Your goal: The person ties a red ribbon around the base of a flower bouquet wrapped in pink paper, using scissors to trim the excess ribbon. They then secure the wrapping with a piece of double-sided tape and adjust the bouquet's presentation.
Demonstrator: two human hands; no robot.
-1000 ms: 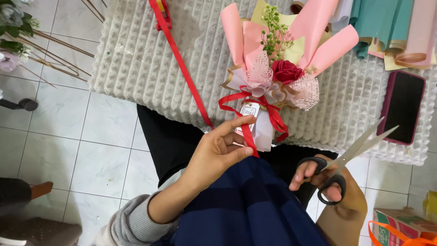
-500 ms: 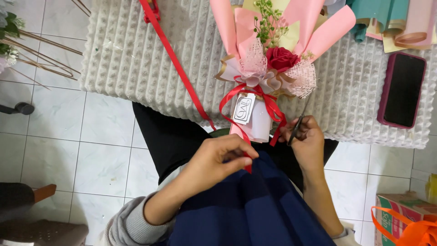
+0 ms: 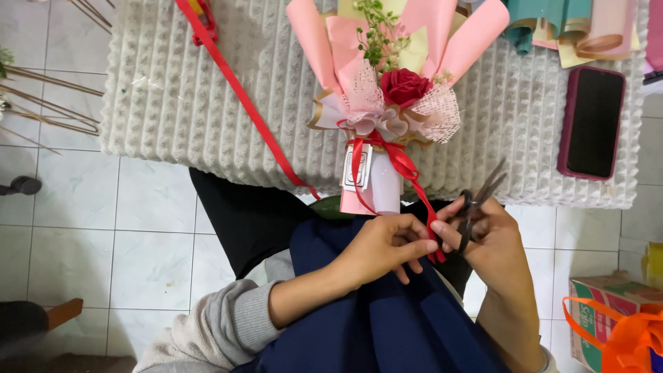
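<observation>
White mat (image 3: 173, 103) on tiled floor; bouquet (image 3: 387, 103) lies on it, long axis vertical, blooms toward frame top. Left hand (image 3: 387, 249) pinches ribbon tail (image 3: 421, 200). Right hand (image 3: 494, 238) grips scissors (image 3: 476, 204), blades pointing upper right.

The white waffle-textured cloth on the table (image 3: 173, 103) lies bare between the long red ribbon strip (image 3: 242, 97) and the pink paper-wrapped bouquet with a red rose (image 3: 394, 90), and again between the bouquet and the dark phone in a maroon case (image 3: 590, 121). Rolled teal and pink paper sheets (image 3: 573, 27) crowd the far right corner. Below the table edge, the left hand (image 3: 383, 249) and right hand (image 3: 483, 238), which holds the dark scissors (image 3: 476, 207), close the gap at the bouquet's foot.
</observation>
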